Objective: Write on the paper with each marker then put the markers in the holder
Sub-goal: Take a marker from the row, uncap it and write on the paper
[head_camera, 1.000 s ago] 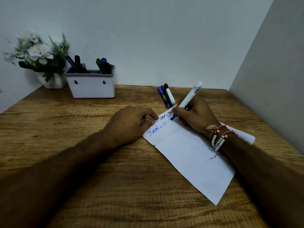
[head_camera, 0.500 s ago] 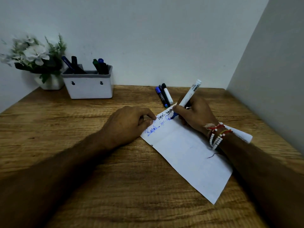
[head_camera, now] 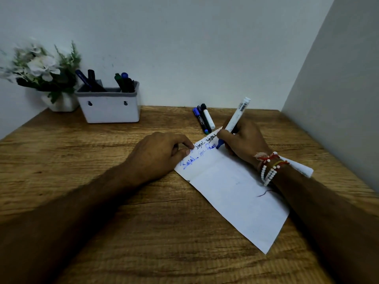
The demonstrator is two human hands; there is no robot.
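Three capped markers (head_camera: 204, 119), two of them blue-capped and one white-bodied with a black cap, lie side by side on the brown wooden table (head_camera: 82, 181) just above the centre of the frame, touching one another and near the top corner of the white sheet of paper (head_camera: 235, 193). Several more markers stand in the white rectangular holder with a grey rim (head_camera: 110, 108) at upper left, beside a white pot of pale flowers (head_camera: 41, 72).

At centre right, the right hand (head_camera: 244, 140), beaded bracelets (head_camera: 268, 169) on its wrist, grips a white-barrelled blue marker (head_camera: 235, 117) tilted up and to the right, its tip on the paper where a blue word is partly formed. The left hand (head_camera: 158, 154) is curled at centre frame, its thumb and forefinger meeting on the sheet's upper left edge to pin it.

Black and blue words already sit across the top of the sheet, so the task looks well past its start. Judging by this, the marker in hand has yet to finish and go to the holder, and the three on the table remain to be written with, if not already used, and stowed.
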